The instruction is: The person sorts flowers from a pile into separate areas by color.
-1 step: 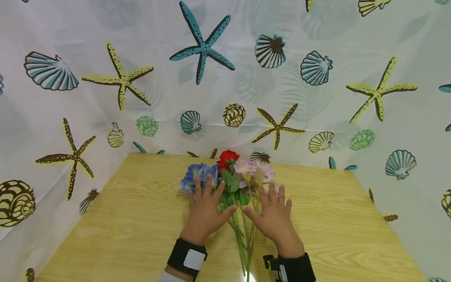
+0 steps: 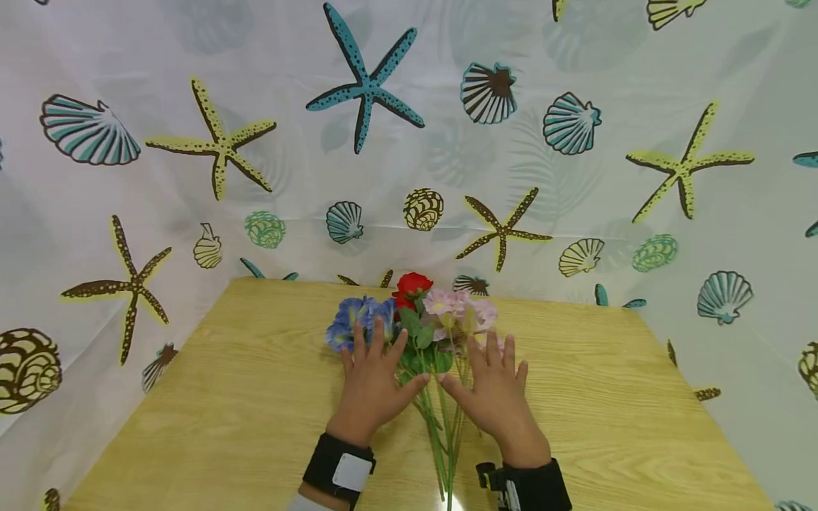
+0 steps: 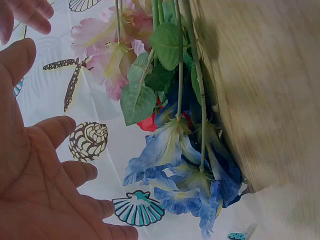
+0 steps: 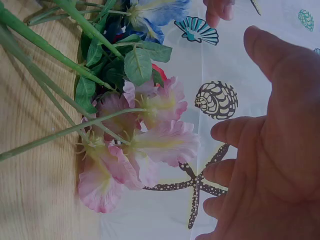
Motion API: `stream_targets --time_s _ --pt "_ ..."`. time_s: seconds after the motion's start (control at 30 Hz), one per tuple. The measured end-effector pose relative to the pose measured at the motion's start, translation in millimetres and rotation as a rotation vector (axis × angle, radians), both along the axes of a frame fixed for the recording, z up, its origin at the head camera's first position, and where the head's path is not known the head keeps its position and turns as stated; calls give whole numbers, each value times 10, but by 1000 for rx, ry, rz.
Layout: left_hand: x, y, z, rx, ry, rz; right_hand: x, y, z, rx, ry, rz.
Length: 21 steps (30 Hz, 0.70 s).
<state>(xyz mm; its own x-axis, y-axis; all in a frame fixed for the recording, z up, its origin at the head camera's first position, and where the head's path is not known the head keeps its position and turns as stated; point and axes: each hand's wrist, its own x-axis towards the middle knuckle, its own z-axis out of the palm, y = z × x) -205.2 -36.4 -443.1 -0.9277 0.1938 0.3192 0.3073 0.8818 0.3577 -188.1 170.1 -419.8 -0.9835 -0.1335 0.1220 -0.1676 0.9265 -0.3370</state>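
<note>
A loose bunch of artificial flowers lies on the wooden table, its green stems (image 2: 438,451) pointing toward me. Blue flowers (image 2: 348,319) are on the left, a red rose (image 2: 414,282) at the back middle, pink flowers (image 2: 479,314) on the right. My left hand (image 2: 371,397) hovers palm down, fingers spread, by the blue blooms; the left wrist view shows a gap between its palm and the blue petals (image 3: 175,150). Spread likewise, my right hand (image 2: 497,397) is above the table near the pink flowers, apart from the pink petals (image 4: 165,142) in the right wrist view. Neither holds anything.
The light wood table (image 2: 211,397) extends to both sides of the bunch. Behind and beside it hangs a white cloth (image 2: 441,149) printed with starfish and shells. Black straps (image 2: 339,465) with small devices circle both wrists.
</note>
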Motion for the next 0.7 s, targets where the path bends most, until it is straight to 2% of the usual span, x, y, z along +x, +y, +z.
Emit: stream_targets --time_s 0.43,0.57,0.7 --pt "-20 -5 -1 2 -9 9 27 82 6 14 4 -23" --pt "-29 1 -8 26 2 -17 33 160 -21 10 -5 -28" --pt "-36 14 -61 7 0 -27 52 241 -56 -11 -42 -30"
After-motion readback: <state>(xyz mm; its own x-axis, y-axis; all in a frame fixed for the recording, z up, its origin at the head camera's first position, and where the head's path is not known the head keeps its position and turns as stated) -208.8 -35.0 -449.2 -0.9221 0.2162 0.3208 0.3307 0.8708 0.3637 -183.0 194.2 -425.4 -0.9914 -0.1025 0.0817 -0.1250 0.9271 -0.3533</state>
